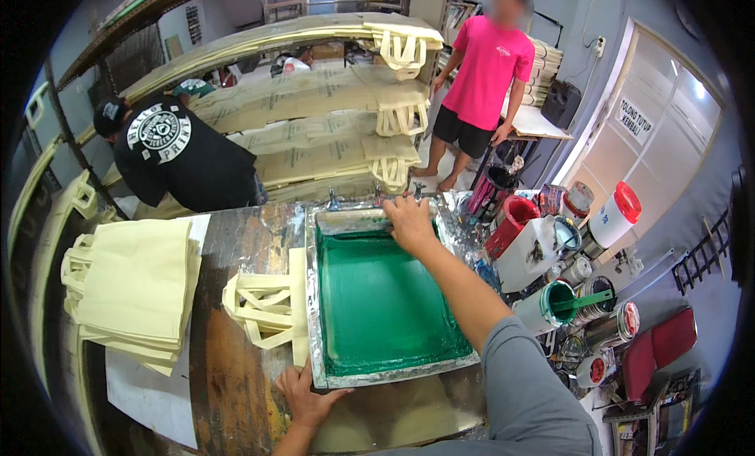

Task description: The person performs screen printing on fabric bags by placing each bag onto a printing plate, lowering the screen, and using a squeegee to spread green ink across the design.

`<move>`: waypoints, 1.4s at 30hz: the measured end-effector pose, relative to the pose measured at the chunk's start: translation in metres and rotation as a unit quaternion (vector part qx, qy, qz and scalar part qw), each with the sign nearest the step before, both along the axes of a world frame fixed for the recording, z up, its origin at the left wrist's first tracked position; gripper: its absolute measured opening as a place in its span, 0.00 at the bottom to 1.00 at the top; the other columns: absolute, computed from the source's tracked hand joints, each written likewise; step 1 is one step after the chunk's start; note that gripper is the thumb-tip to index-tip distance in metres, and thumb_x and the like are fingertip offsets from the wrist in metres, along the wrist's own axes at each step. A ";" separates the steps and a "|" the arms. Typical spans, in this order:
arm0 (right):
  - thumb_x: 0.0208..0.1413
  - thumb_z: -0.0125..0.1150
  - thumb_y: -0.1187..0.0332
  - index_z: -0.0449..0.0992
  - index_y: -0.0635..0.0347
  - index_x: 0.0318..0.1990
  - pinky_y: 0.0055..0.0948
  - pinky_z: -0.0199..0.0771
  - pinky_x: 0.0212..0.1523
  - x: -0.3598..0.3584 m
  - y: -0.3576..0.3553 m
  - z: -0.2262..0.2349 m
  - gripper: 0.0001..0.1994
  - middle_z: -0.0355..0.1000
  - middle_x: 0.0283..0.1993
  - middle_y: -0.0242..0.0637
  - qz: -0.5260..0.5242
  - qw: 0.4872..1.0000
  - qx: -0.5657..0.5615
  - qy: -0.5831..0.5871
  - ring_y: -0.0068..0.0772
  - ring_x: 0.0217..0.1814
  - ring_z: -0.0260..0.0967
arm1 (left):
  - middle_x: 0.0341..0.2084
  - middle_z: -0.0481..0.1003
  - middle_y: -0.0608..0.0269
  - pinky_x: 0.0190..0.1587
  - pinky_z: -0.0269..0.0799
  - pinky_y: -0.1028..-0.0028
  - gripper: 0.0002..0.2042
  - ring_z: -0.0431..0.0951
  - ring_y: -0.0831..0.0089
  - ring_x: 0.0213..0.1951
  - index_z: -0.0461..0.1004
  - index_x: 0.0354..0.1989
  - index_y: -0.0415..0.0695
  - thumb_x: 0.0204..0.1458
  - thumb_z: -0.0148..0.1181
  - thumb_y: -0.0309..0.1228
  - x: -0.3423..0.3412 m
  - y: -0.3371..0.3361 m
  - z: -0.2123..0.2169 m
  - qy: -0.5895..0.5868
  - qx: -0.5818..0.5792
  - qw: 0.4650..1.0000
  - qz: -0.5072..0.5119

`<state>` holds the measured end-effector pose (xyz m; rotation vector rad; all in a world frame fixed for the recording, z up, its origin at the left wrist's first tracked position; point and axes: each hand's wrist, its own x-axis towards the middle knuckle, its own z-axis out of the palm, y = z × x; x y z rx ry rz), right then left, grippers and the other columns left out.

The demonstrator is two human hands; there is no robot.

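Note:
A printing screen (pixel 387 375) in a paint-smeared frame lies on the worktable, its mesh covered in green ink. My right hand (pixel 410 224) reaches across to the far end and is closed on the squeegee (pixel 350 221), a pale bar lying along the far side of the frame. At the near left corner, my left hand (pixel 307 397) rests with fingers spread, touching the frame and the edge of a cream fabric bag (pixel 298 299). Most of that bag is hidden under the screen; its handles (pixel 263 310) stick out to the left.
Stacked cream bags (pixel 140 271) lie at the left of the worktable (pixel 236 377). Ink buckets crowd the right, including a green-ink bucket (pixel 543 308) with a stirring stick. Bag-laden racks (pixel 314 102) stand behind; one person bends there, another in pink (pixel 491 63) stands.

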<state>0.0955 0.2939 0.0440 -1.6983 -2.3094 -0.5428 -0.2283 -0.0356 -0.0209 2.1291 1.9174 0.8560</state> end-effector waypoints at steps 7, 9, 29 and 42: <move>0.49 0.79 0.62 0.71 0.47 0.60 0.59 0.66 0.59 0.001 -0.004 0.004 0.30 0.74 0.56 0.35 0.008 0.999 -0.031 0.004 0.45 0.63 0.70 | 0.36 0.68 0.63 0.55 0.56 0.58 0.55 0.68 0.61 0.42 0.77 0.67 0.46 0.28 0.83 0.65 0.000 0.005 -0.003 -0.035 0.001 0.999 -0.016; 0.49 0.79 0.62 0.71 0.47 0.60 0.60 0.66 0.59 0.003 -0.009 0.001 0.31 0.75 0.57 0.34 0.018 0.999 -0.033 0.007 0.46 0.65 0.70 | 0.37 0.68 0.60 0.55 0.56 0.56 0.55 0.68 0.60 0.43 0.77 0.67 0.44 0.31 0.78 0.69 -0.003 0.003 -0.002 -0.022 -0.006 0.999 -0.022; 0.44 0.83 0.60 0.73 0.53 0.62 0.51 0.68 0.60 0.024 -0.018 0.016 0.36 0.76 0.55 0.40 0.103 0.992 -0.030 0.064 0.46 0.62 0.71 | 0.34 0.82 0.48 0.41 0.78 0.52 0.33 0.83 0.47 0.40 0.79 0.36 0.42 0.58 0.60 0.67 0.087 0.322 0.083 0.169 0.136 0.963 -0.162; 0.45 0.81 0.50 0.73 0.52 0.52 0.49 0.67 0.49 0.021 -0.043 0.017 0.31 0.77 0.49 0.34 0.037 0.999 -0.014 0.024 0.44 0.51 0.75 | 0.23 0.81 0.54 0.31 0.80 0.56 0.36 0.85 0.54 0.31 0.77 0.25 0.45 0.55 0.58 0.72 0.086 0.321 0.076 0.194 0.161 0.957 -0.146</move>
